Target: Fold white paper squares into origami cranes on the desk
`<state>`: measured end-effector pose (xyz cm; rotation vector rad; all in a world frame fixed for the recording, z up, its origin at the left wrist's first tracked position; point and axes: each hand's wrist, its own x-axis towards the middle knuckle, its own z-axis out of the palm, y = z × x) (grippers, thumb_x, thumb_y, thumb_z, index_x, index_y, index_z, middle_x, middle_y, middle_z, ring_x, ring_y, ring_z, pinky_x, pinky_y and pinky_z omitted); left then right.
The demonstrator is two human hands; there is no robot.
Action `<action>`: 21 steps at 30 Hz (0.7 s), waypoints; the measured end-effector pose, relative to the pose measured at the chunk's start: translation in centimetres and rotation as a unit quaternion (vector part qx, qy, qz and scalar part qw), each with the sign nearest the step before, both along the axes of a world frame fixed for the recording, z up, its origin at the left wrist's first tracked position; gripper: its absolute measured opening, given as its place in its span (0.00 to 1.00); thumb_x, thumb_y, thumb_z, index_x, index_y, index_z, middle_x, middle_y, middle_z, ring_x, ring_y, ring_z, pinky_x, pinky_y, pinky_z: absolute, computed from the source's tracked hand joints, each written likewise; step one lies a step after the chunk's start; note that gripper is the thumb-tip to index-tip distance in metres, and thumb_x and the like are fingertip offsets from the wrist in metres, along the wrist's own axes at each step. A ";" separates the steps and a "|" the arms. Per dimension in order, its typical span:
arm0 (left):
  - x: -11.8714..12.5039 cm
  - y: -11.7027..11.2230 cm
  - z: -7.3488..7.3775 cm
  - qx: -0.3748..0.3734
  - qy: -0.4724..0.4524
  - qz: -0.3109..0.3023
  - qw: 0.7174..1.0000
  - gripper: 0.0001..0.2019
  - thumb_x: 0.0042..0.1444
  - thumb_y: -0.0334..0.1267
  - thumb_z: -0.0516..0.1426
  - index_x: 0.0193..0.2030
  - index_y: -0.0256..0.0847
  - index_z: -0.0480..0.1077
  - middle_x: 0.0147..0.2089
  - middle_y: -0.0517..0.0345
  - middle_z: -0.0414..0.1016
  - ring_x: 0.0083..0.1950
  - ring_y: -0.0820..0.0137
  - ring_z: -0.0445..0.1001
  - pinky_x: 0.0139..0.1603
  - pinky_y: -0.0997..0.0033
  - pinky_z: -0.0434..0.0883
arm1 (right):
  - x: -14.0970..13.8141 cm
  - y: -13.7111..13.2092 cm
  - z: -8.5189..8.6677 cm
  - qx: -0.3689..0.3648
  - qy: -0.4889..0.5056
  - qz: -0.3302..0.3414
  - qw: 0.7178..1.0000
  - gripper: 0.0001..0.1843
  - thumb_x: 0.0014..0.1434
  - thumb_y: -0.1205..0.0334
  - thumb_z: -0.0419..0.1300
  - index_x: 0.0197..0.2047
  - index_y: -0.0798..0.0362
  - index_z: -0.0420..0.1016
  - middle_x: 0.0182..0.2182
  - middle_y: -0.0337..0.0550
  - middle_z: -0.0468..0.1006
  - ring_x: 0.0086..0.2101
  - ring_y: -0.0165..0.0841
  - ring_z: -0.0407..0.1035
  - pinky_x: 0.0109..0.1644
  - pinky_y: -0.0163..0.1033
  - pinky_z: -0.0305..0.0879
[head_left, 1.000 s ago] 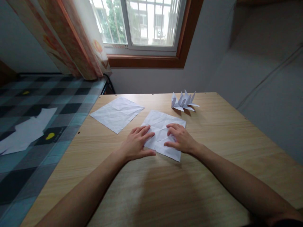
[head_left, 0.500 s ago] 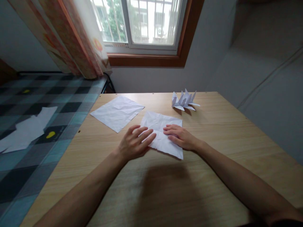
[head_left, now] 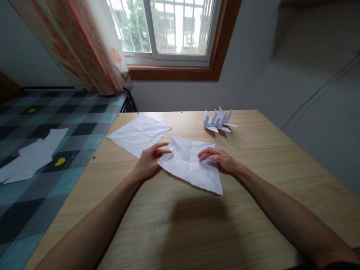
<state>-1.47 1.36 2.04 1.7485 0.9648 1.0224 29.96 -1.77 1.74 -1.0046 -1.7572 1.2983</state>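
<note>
A creased white sheet of paper lies in front of me, with fold lines crossing near its middle and its near edge a little raised. My left hand is at the sheet's left edge, fingers closed on it and the index finger reaching over the top; the thumb is partly hidden. On the right side of the paper, my right hand rests with fingers slightly bent and apart. Behind my left hand is a second creased white sheet, turned like a diamond.
A folded white paper piece with several upright points stands at the back right of the wooden table. To the left, white paper scraps lie on a checked bedspread. A window and curtain are beyond.
My left hand has moved left from on top of the sheet to its left edge. The sheet has turned slightly and spread out more, while my right hand has shifted a little right.
</note>
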 end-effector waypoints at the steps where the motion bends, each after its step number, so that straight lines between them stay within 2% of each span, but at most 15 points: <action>1: 0.0 0.1 0.0 0.018 0.017 -0.009 1.000 0.30 0.51 0.46 0.66 0.58 0.35 0.69 0.45 0.43 0.82 0.45 0.58 0.82 0.47 0.56 0.78 | 0.1 0.1 -0.1 -0.009 0.015 0.000 1.000 0.20 0.53 0.55 0.56 0.47 0.53 0.78 0.38 0.46 0.83 0.42 0.41 0.75 0.49 0.47 0.67; 3: 0.0 0.3 -0.1 0.098 0.076 -0.008 0.992 0.21 0.56 0.43 0.62 0.55 0.39 0.73 0.50 0.43 0.80 0.50 0.59 0.79 0.53 0.51 0.75 | 0.2 0.2 -0.3 -0.023 0.050 0.003 0.999 0.23 0.51 0.56 0.57 0.49 0.53 0.77 0.39 0.46 0.83 0.44 0.41 0.74 0.47 0.46 0.67; 5: -0.1 0.5 -0.2 0.194 0.152 -0.010 0.969 0.12 0.61 0.38 0.57 0.50 0.44 0.78 0.57 0.48 0.77 0.57 0.59 0.74 0.59 0.48 0.70 | 0.3 0.3 -0.5 -0.035 0.074 0.008 0.997 0.24 0.49 0.58 0.58 0.50 0.53 0.75 0.40 0.46 0.83 0.45 0.41 0.74 0.44 0.43 0.67; 7: -0.2 0.8 -0.3 0.245 0.219 -0.042 0.944 0.11 0.62 0.35 0.55 0.43 0.48 0.80 0.57 0.54 0.78 0.60 0.59 0.72 0.62 0.48 0.67 | 0.3 0.3 -0.7 -0.046 0.080 0.012 0.996 0.24 0.49 0.60 0.58 0.51 0.54 0.75 0.40 0.47 0.83 0.45 0.39 0.74 0.41 0.39 0.66; 10: -0.5 1.1 -0.3 0.250 0.247 -0.071 0.934 0.12 0.61 0.33 0.54 0.39 0.47 0.81 0.49 0.56 0.82 0.54 0.60 0.75 0.58 0.52 0.69 | 0.2 0.3 -1.2 -0.045 0.095 -0.007 0.994 0.24 0.47 0.64 0.57 0.50 0.54 0.74 0.40 0.47 0.82 0.43 0.37 0.73 0.38 0.37 0.65; 14: -0.7 0.8 0.2 0.230 0.237 -0.041 0.943 0.08 0.57 0.39 0.59 0.36 0.42 0.80 0.42 0.53 0.82 0.46 0.62 0.77 0.52 0.59 0.71 | 0.3 0.5 -1.5 -0.026 0.120 -0.040 0.992 0.23 0.46 0.66 0.56 0.48 0.53 0.74 0.37 0.45 0.82 0.42 0.38 0.74 0.43 0.41 0.67; 18: -0.4 0.3 0.6 0.198 0.248 0.029 0.948 0.17 0.60 0.46 0.56 0.26 0.39 0.77 0.33 0.52 0.79 0.38 0.64 0.75 0.41 0.65 0.70 | 0.9 0.7 -0.8 0.018 0.027 -0.037 0.999 0.20 0.50 0.64 0.64 0.48 0.54 0.75 0.40 0.46 0.82 0.40 0.37 0.75 0.45 0.41 0.69; 21: -0.3 0.4 0.6 0.188 0.261 0.050 0.945 0.22 0.61 0.48 0.53 0.21 0.39 0.73 0.30 0.52 0.77 0.35 0.65 0.73 0.38 0.66 0.69 | 1.4 0.6 -0.1 0.020 -0.030 0.001 0.999 0.21 0.49 0.67 0.64 0.49 0.56 0.75 0.38 0.45 0.81 0.38 0.35 0.75 0.43 0.38 0.70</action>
